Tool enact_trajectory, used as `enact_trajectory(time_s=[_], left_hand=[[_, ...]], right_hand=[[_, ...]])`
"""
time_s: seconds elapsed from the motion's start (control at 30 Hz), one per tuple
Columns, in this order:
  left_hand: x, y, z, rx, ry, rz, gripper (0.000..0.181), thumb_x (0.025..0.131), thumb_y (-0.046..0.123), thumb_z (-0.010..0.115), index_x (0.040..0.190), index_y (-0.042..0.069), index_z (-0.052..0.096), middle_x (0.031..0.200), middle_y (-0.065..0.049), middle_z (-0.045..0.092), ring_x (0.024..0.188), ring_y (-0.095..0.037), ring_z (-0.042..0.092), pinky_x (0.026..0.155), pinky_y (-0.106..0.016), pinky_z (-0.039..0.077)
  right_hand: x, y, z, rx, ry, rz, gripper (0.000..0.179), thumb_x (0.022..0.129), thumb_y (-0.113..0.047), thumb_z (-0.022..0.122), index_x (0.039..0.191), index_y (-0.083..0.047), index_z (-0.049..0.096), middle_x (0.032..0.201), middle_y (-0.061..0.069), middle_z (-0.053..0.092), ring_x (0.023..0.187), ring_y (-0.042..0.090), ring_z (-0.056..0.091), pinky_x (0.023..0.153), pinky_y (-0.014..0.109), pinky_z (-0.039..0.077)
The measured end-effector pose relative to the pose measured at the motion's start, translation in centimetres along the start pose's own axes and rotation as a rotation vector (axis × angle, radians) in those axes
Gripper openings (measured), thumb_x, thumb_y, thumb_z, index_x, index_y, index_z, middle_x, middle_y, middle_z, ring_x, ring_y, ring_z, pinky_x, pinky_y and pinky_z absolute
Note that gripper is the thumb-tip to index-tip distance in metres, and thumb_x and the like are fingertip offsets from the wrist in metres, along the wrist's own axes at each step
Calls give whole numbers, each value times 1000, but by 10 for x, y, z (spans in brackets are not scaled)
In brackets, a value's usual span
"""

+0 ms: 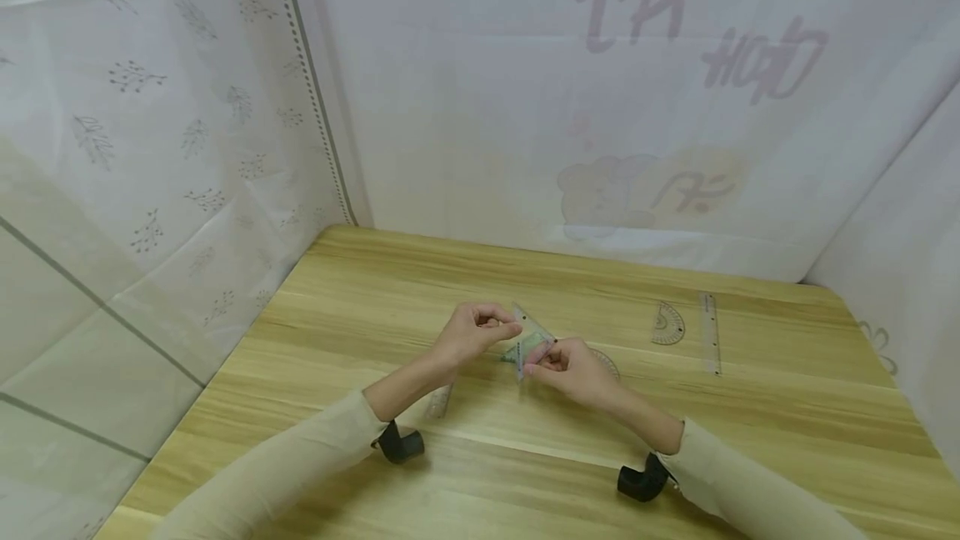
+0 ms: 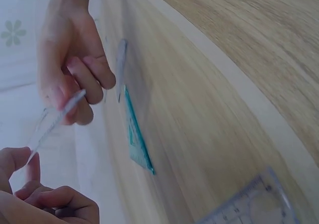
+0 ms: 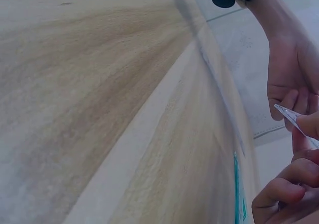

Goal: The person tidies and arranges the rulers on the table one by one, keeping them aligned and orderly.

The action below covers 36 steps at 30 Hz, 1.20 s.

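Between the two hands, raised over the table, is a clear set square. My left hand pinches one of its corners between thumb and finger, as the left wrist view shows. My right hand pinches the opposite part, its thumb lying against the plastic in the right wrist view. Below them a green set square lies on the table. A clear protractor is partly hidden behind my right hand. Under my left wrist lies a clear ruler, its far end hidden by the arm.
Farther right on the wooden table lie another clear protractor and an upright-pointing clear ruler. Printed white curtains hang along the back and sides. Black devices are strapped at both wrists.
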<state>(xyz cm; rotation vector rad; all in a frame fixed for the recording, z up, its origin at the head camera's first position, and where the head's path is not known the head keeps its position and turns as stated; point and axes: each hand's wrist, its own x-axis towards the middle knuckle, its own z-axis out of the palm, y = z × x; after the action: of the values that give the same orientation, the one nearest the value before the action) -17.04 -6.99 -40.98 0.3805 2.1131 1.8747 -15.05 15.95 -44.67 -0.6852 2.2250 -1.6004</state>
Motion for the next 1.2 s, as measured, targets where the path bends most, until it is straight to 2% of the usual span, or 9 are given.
enact_trajectory(time_s=[0.17,0.37,0.5,0.67,0.8,0.9,1.0,1.2], left_hand=[[-2,-3,-3,17,-4,21,15,94,11,75,97,-4,75,90,-2,63,64,-15,33,63,-30,32],[-8,-7,-9,45,-54,-9,16,94,12,75,96,-4,76,81,1,57,69,-15,38,67,-31,36],[-14,-12,-12,59,-86,-39,12,92,12,76,91,1,77,87,1,63,76,-15,43,68,-30,36],[-18,-18,-13,76,-143,-61,12,91,15,78,88,3,77,79,2,54,73,-15,41,66,-29,32],[-20,-19,-12,114,-183,-65,11,90,14,79,90,3,77,75,2,49,69,-14,39,65,-28,31],[-21,-20,-12,146,-207,-56,9,90,11,79,93,2,78,80,1,56,68,-13,39,64,-27,32],[-21,-20,-11,194,-229,-41,10,90,9,78,95,0,78,83,1,57,69,-14,39,65,-28,33],[-22,-20,-10,250,-259,-35,10,91,13,78,94,3,78,72,1,42,71,-17,37,67,-33,31]], right_hand=[[-4,1,-2,-22,7,-4,13,98,-9,69,96,3,74,64,-4,47,52,5,33,51,20,30],[-11,4,-7,-6,-4,-49,12,97,-7,70,88,1,72,64,-4,42,52,5,32,50,20,29],[-16,7,-13,8,-15,-61,11,97,-5,69,88,2,71,65,-4,42,53,4,33,49,19,28],[-21,7,-19,-4,-35,-51,13,97,-7,69,85,0,69,66,-5,41,53,4,33,49,20,27],[-24,8,-24,-31,-83,-59,12,96,-5,71,85,-2,70,64,-7,39,54,4,33,50,20,29],[-27,7,-29,-36,-147,-60,9,96,-5,71,88,-3,72,63,-8,39,53,4,33,50,20,29],[-28,7,-34,-48,-203,-69,11,96,-6,71,85,-5,70,62,-8,38,54,4,33,52,21,30],[-25,7,-38,-88,-269,-75,12,95,-7,71,83,-6,72,64,-10,39,55,3,32,54,20,30]])
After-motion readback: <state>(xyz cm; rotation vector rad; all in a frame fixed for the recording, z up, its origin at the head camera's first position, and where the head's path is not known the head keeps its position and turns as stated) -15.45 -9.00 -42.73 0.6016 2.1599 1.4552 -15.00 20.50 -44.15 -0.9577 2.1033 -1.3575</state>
